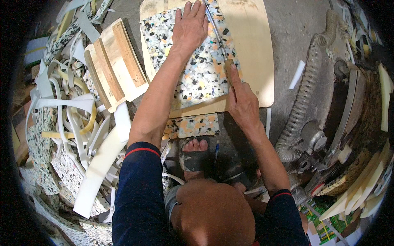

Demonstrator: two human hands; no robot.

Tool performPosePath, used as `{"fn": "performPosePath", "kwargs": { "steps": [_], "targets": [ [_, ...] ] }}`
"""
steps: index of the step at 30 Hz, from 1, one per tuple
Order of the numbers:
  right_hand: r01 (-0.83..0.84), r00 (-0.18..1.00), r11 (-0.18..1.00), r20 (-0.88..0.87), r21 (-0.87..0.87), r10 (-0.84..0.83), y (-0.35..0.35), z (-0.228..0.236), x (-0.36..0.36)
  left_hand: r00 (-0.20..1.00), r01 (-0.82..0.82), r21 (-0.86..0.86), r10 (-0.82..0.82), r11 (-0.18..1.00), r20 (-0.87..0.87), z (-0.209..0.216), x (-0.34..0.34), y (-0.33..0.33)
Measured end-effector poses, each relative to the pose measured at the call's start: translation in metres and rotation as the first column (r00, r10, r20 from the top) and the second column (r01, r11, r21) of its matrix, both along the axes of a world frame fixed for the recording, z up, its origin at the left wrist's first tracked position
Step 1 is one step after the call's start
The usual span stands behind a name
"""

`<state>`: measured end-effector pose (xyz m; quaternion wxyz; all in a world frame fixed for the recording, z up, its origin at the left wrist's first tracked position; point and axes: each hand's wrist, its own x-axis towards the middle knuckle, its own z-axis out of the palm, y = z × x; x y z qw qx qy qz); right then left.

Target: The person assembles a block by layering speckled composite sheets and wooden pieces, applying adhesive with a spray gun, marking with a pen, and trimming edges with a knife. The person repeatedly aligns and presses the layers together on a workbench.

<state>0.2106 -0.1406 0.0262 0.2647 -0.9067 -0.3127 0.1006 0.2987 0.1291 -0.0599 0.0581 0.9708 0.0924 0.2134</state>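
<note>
A speckled multicoloured foam sheet (158, 39) lies on a pale wooden board (256, 49) in front of me. My left hand (191, 28) rests flat on the upper part of the sheet, its fingers stretched out and pointing away from me. Closed around the wooden handle of a long, thin-bladed knife (217, 36) is my right hand (241, 96), its index finger laid along the handle. The blade runs lengthwise over the foam near its right side, with a narrow strip of foam to its right. Whether the blade has gone through cannot be seen.
White and speckled foam offcuts (100, 172) heap up on the left, beside a wooden panel with battens (119, 61). A ribbed clear hose (305, 94) and machine parts (314, 137) stand right. A speckled foam piece (199, 125) and a blue pen (216, 151) lie near my foot.
</note>
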Motion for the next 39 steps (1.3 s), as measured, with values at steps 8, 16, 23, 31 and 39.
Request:
{"fn": "performPosePath", "kwargs": {
  "steps": [8, 16, 23, 31, 39],
  "targets": [
    [0.005, 1.000, 1.000, 0.031, -0.021, -0.005, 0.006, 0.008, 0.002, 0.993, 0.005, -0.037, -0.009, 0.999, -0.117, 0.014, 0.001, -0.002],
    [0.057, 0.997, 0.992, -0.037, -0.110, -0.061, 0.053, 0.003, 0.037, 0.980, -0.017, -0.065, 0.004, 0.998, -0.199, 0.034, 0.000, -0.009],
    [0.047, 0.980, 0.982, -0.181, -0.185, -0.081, 0.019, 0.027, 0.006, 0.985, -0.015, -0.107, -0.004, 0.994, -0.173, 0.033, -0.001, -0.009],
    [0.054, 0.994, 0.994, -0.092, -0.097, -0.063, 0.060, 0.020, 0.044, 0.979, -0.029, -0.093, 0.009, 0.995, -0.202, 0.023, 0.004, -0.008],
    [0.072, 0.974, 0.978, -0.198, -0.195, -0.111, 0.022, 0.037, 0.008, 0.999, 0.020, 0.035, -0.019, 0.999, -0.037, -0.003, 0.003, 0.000]
  ]
}}
